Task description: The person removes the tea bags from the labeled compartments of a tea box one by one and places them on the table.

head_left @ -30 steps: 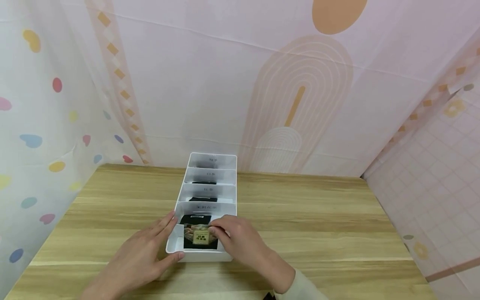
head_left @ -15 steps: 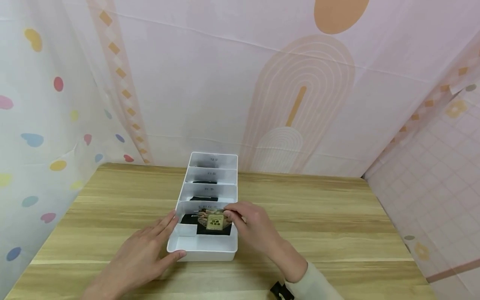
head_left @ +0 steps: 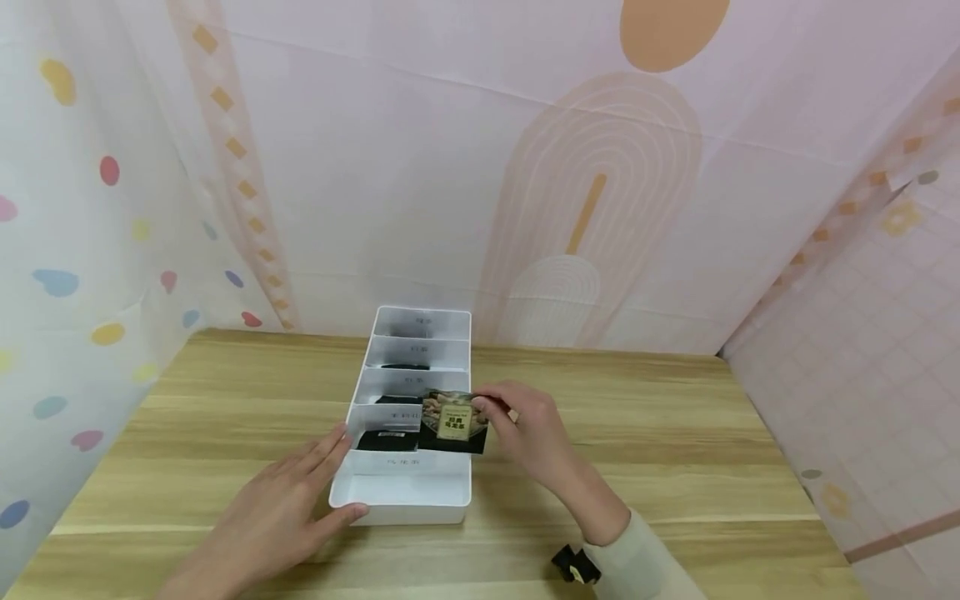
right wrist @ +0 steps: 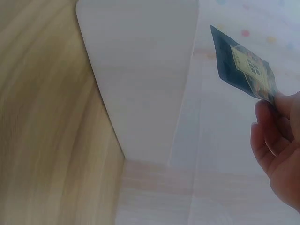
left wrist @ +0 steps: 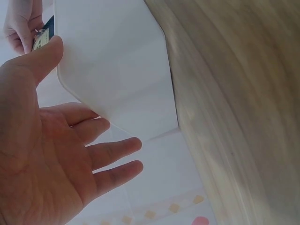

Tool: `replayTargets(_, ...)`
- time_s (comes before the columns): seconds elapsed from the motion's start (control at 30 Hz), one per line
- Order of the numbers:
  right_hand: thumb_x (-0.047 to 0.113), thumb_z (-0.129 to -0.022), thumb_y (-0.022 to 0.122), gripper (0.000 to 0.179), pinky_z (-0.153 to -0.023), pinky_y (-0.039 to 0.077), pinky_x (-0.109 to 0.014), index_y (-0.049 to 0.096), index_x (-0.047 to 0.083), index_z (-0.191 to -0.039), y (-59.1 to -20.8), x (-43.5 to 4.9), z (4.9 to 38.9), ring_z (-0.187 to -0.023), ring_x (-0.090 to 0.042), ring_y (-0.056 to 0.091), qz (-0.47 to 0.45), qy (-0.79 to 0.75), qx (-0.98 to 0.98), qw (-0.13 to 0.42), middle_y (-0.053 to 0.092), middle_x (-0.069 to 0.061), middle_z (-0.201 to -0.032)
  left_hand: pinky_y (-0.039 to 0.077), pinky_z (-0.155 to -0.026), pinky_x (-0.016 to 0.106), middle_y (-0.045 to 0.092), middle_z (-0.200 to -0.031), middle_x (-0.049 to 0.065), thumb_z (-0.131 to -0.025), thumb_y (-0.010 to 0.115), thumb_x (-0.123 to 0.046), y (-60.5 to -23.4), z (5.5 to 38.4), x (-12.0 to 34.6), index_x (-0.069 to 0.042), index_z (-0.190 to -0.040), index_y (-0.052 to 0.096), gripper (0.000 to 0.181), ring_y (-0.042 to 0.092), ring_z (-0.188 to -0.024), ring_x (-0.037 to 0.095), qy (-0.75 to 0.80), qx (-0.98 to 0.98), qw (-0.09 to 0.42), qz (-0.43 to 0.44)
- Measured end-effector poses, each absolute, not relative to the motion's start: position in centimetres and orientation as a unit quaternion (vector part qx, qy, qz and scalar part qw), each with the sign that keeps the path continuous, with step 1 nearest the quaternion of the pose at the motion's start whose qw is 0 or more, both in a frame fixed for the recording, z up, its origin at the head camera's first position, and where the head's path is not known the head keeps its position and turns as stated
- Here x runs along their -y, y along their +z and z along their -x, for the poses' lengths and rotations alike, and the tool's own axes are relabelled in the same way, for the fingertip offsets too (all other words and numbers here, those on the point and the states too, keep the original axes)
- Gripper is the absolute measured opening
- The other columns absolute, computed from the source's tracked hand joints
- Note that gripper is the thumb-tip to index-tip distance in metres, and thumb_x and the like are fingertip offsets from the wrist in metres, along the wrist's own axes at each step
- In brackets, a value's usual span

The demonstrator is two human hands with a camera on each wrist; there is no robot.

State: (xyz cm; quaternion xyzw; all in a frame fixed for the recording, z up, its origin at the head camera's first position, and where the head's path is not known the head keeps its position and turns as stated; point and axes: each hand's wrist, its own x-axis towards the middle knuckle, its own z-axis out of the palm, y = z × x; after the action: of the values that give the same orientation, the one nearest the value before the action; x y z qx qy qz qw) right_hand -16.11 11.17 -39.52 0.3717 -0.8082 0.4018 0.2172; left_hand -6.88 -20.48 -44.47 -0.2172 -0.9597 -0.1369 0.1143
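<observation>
A white divided organizer box (head_left: 405, 515) lies lengthwise on the table. My right hand (head_left: 536, 433) pinches a flat black tea sachet (head_left: 453, 422) by its upper right corner, thumb against fingers; it hangs over the box's right side. The right wrist view shows the same sachet (right wrist: 243, 68) tilted above the rim. My left hand (head_left: 281, 492) rests against the box's front left corner, fingers along the left wall, thumb on the front rim; the left wrist view shows those fingers (left wrist: 115, 154) nearly straight. Another black sachet (head_left: 387, 440) with a small white label lies in the second compartment from the front.
Dark sachets (head_left: 397, 399) show partly in compartments farther back. The dividers (head_left: 403, 461) carry printed characters. A small black object (head_left: 576, 565) sits by the right sleeve. The wooden table (head_left: 637, 442) meets patterned cloth (head_left: 420, 167) behind and at both sides.
My right hand has lifted the sachet from the front compartment and carried it back and to the right. The front compartment's floor is now visible. My left hand has stayed on the box.
</observation>
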Motion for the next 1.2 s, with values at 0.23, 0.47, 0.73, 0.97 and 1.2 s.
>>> replayTargets(0.23, -0.006, -0.092, 0.075, 0.011, -0.061, 0.055, -0.024, 0.077, -0.002, -0.102, -39.4, -12.9, 17.1, -0.073, -0.014, 0.067, -0.329, 0.412, 0.819, 0.228, 0.076, -0.008, -0.087, 0.052, -0.101, 0.061, 0.047, -0.16, 0.019, -0.093, 0.074, -0.057, -44.5, 6.9, 20.3, 0.004, -0.15, 0.054, 0.085, 0.057, -0.134, 0.042, -0.141, 0.961, 0.109, 0.212)
replayTargets(0.47, -0.003, -0.096, 0.072, 0.01, -0.065, 0.058, -0.029, 0.077, -0.003, -0.104, -39.4, -14.5, 18.1, -0.075, -0.017, 0.069, -0.305, 0.406, 0.832, 0.225, 0.075, -0.007, -0.086, 0.051, -0.103, 0.06, 0.046, -0.16, 0.018, -0.095, 0.071, -0.057, -44.4, 6.7, 20.3, 0.004, -0.15, 0.053, 0.084, 0.056, -0.135, 0.042, -0.14, 0.961, 0.107, 0.213)
replayTargets(0.73, -0.001, -0.101, 0.066, 0.013, -0.064, 0.058, -0.028, 0.076, -0.003, -0.109, -40.3, -16.2, 19.3, -0.076, -0.018, 0.071, -0.262, 0.422, 0.846, 0.194, 0.076, -0.009, -0.092, 0.05, -0.104, 0.059, 0.047, -0.16, 0.018, -0.095, 0.071, -0.056, -44.2, 6.6, 20.2, 0.004, -0.149, 0.054, 0.083, 0.056, -0.135, 0.042, -0.148, 0.96, 0.109, 0.211)
replayTargets(0.97, -0.005, -0.099, 0.067, 0.01, -0.061, 0.056, -0.024, 0.075, -0.005, -0.105, -41.5, -17.3, 20.6, -0.071, -0.02, 0.07, -0.24, 0.447, 0.841, 0.188, 0.075, -0.011, -0.088, 0.05, -0.104, 0.059, 0.047, -0.16, 0.018, -0.095, 0.071, -0.057, -44.0, 6.6, 20.0, 0.004, -0.149, 0.054, 0.083, 0.056, -0.135, 0.042, -0.149, 0.961, 0.106, 0.206)
replayTargets(1.2, -0.003, -0.101, 0.065, 0.011, -0.063, 0.058, -0.024, 0.075, -0.004, -0.107, -42.5, -17.9, 21.4, -0.073, -0.019, 0.069, -0.228, 0.445, 0.852, 0.154, 0.074, -0.011, -0.089, 0.05, -0.105, 0.059, 0.047, -0.16, 0.017, -0.095, 0.071, -0.056, -43.9, 6.6, 20.0, 0.003, -0.15, 0.054, 0.083, 0.056, -0.136, 0.042, -0.149, 0.962, 0.102, 0.204)
